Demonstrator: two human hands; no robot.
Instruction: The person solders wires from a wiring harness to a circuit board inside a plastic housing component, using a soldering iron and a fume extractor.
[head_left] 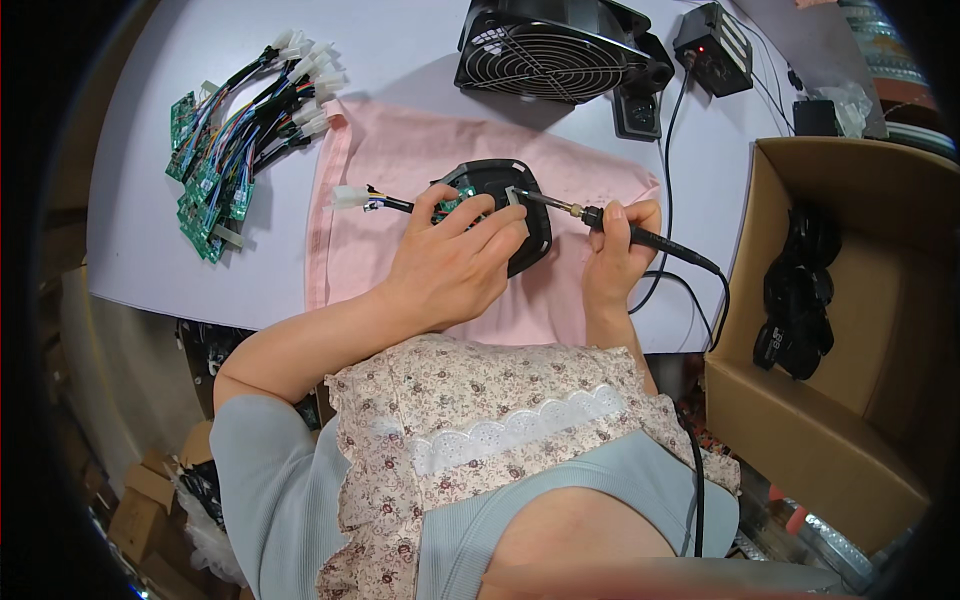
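Observation:
A black plastic housing [538,240] lies on a folded pink cloth [400,140] in front of me. My left hand [445,260] rests over it, fingers bent and pressing on the housing and a small green circuit board [458,205] inside. Wires run leftward from the board to a white plug connector [349,196]. My right hand [620,255] grips a black-handled soldering iron [660,243], its tip pointing left at a small pale piece [513,196] in the housing. My left fingers hide part of the board; whether the tip touches, I cannot tell.
Several green circuit boards with wire bundles [225,180] are piled at the left. A black fan [555,60] and a black box with a red light [712,50] stand at the back. On the right, a cardboard box [740,300] holds black parts [798,290]. The iron's cord [724,310] hangs nearby.

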